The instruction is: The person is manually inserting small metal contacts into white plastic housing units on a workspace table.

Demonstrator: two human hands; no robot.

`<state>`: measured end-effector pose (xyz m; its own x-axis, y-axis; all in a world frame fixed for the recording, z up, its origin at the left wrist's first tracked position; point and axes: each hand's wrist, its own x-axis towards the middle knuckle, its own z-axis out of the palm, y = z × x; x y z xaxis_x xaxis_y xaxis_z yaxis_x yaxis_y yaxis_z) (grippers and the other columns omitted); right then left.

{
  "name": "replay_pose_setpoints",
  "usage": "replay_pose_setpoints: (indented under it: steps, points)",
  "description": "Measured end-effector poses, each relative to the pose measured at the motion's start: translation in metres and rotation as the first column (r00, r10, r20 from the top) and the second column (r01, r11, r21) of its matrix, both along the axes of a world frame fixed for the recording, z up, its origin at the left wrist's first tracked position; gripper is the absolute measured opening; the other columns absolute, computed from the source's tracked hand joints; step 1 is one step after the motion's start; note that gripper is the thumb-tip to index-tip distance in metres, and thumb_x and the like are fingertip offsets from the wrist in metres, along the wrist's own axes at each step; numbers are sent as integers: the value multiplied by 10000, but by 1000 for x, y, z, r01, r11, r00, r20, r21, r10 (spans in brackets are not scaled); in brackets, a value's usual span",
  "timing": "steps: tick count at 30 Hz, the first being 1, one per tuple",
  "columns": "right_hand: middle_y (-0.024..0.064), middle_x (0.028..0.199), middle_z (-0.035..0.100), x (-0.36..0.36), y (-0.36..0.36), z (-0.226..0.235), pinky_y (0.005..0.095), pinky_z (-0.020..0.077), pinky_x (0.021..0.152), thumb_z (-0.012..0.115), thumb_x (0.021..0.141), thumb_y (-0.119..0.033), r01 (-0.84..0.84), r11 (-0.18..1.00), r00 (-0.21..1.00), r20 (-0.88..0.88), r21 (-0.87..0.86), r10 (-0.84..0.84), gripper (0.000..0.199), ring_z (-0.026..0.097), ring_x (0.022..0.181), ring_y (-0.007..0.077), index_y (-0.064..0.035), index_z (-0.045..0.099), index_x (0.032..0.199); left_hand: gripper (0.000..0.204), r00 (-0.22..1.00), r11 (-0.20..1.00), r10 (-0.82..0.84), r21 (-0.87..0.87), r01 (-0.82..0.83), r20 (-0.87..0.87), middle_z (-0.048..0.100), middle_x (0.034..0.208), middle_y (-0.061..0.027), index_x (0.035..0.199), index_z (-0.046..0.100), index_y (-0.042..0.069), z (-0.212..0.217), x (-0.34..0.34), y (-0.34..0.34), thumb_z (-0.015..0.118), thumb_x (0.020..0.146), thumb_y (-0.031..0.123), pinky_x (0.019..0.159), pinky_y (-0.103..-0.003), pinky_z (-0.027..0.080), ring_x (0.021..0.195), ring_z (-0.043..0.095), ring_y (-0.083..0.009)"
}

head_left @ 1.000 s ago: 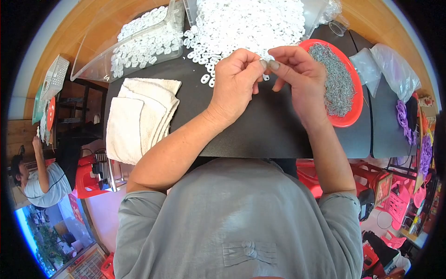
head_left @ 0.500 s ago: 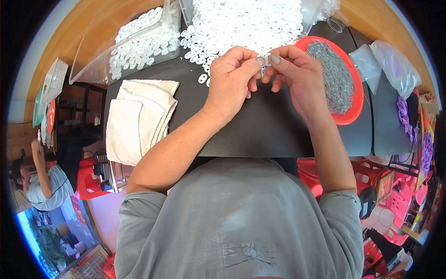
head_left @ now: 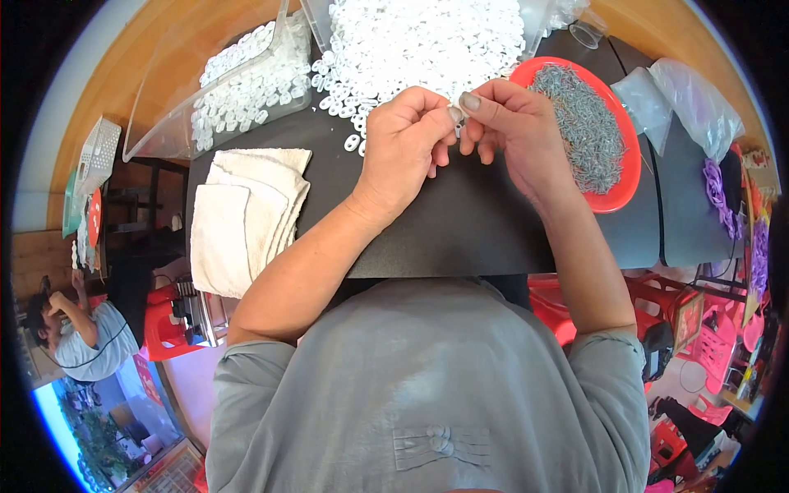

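Over the black table (head_left: 452, 238), my left hand (head_left: 403, 140) and my right hand (head_left: 526, 135) meet fingertip to fingertip. My left thumb and fingers pinch what looks like a small white plastic piece, mostly covered by the fingertips. The right thumb and forefinger press close beside it; what they hold is hidden. Just beyond my hands spreads a big heap of white oval plastic pieces (head_left: 427, 41) with holes, some loose on the table. To the right of my right hand, a red basin (head_left: 631, 164) holds many thin grey metal pieces (head_left: 583, 131), resembling small screws.
A clear plastic box (head_left: 140, 146) with more white pieces stands at the back left. Folded cream cloths (head_left: 220, 230) lie at the table's left edge. Clear plastic bags (head_left: 699, 107) lie at the right, above purple ties (head_left: 717, 197). Another person (head_left: 99, 345) sits far left.
My fingertips have shifted slightly left and remain pinched together. The table scene sits a little higher and further left at the back. The other person has raised an arm toward the head.
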<state>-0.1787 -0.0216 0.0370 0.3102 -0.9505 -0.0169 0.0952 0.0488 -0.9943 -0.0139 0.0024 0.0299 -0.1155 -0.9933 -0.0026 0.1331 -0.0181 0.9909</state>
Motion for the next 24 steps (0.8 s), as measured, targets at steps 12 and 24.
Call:
replay_pose_setpoints:
  steps: [12,24]
  points:
    - [30,697,598,-4,-1,5,194,414,482,605,946,-195,5,1000,999,34,30,-6,190,600,598,116,-6,621,941,146,997,999,-13,28,15,-81,603,721,-46,921,625,4,3,2,-5,626,899,148,459,-214,409,549,541,-98]
    - [47,687,609,-14,-1,12,188,404,437,608,936,-175,-115,990,992,54,76,111,188,608,572,119,8,636,901,303,986,983,-131,-140,116,-104,653,842,-84,1079,619,-37,2,6,-7,727,798,-14,483,-218,455,609,583,-116]
